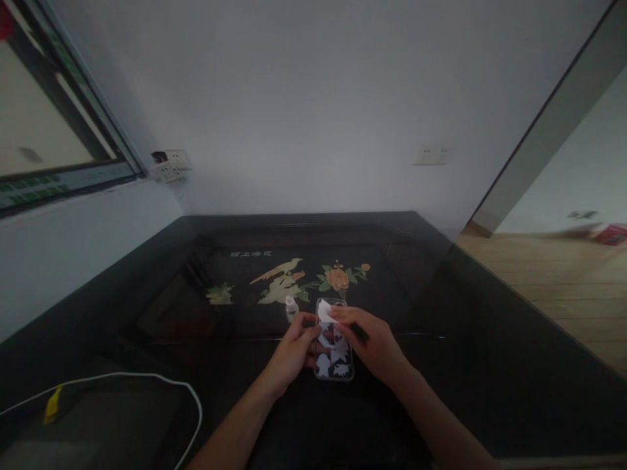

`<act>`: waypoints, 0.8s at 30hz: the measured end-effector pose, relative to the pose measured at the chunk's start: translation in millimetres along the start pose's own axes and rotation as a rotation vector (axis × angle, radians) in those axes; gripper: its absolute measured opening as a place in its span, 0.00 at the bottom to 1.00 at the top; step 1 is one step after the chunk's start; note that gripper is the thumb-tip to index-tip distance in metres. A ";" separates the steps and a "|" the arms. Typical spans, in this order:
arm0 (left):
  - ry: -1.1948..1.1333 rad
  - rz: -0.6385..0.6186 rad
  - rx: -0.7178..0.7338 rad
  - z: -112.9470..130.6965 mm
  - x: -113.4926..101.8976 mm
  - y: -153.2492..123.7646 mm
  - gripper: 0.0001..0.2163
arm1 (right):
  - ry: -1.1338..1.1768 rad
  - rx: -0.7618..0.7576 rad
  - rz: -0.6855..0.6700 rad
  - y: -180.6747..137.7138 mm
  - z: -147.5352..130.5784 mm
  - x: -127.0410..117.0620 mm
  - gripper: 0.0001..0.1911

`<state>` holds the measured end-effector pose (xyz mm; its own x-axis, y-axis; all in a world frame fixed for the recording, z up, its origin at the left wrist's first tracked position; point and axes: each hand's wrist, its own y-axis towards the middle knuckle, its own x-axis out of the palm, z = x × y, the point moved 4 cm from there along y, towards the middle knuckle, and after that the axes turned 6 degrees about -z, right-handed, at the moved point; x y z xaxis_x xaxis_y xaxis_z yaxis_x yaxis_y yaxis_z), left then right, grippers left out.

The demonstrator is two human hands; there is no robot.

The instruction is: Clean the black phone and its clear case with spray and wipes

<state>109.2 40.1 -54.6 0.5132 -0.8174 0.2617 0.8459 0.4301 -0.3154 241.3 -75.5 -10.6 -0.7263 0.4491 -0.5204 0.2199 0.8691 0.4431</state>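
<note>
A clear phone case [334, 372] with several white cut-out shapes on it is held upright above the dark table. My left hand [292, 349] grips its left edge, with some fingers showing behind the see-through case. My right hand [369, 336] pinches a small white piece of paper or wipe [324, 311] against the upper part of the case. Just beyond my left hand stands a small clear bottle [291, 308] with a pale cap.
The glossy black table [382, 411] bears a printed bird and flower picture [337, 277]. At the left lies a white cable [147, 375] with a yellow tag [51, 406]. A wall stands behind, with a socket [432, 155]; a window is at the upper left.
</note>
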 end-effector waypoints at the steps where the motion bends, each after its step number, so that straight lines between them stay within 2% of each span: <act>1: -0.019 -0.008 -0.003 -1.8 -0.9 -0.1 0.17 | -0.010 -0.020 -0.064 -0.1 -3.2 4.2 0.07; 3: -0.043 -0.009 -0.007 -4.1 -3.0 0.4 0.18 | -0.029 -0.034 -0.160 -1.2 -7.5 10.1 0.08; 6: -0.054 0.022 -0.003 -4.0 -5.8 0.9 0.17 | -0.060 -0.038 -0.207 -4.9 -9.9 11.8 0.09; 12: -0.055 0.048 -0.001 -0.6 -6.7 1.0 0.17 | -0.079 -0.001 -0.209 -16.0 -9.6 7.6 0.06; 14: -0.082 0.037 0.002 -1.2 -7.1 2.1 0.18 | -0.017 0.047 -0.202 -16.7 -9.2 7.7 0.04; 16: -0.083 0.033 -0.005 -2.8 -8.2 3.6 0.18 | 0.124 0.134 -0.161 -14.1 -6.1 7.3 0.08; 18: -0.057 0.051 -0.012 -4.3 -9.9 4.6 0.18 | 0.302 0.244 -0.044 -9.0 1.0 3.5 0.13; 20: -0.046 0.055 -0.017 -4.8 -10.3 4.8 0.18 | 0.408 0.341 0.178 -4.4 11.0 -6.2 0.16; 22: -0.060 0.026 -0.019 -4.1 -8.3 3.9 0.18 | 0.395 0.397 0.433 -3.4 20.5 -19.4 0.16; 24: -0.060 0.005 -0.023 -2.4 -5.8 2.4 0.19 | 0.317 0.422 0.609 -5.4 26.8 -29.6 0.16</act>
<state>107.9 44.9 -59.1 0.5256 -0.7908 0.3138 0.8402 0.4244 -0.3376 279.0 -88.0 -17.2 -0.5361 0.8440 -0.0164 0.8181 0.5242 0.2364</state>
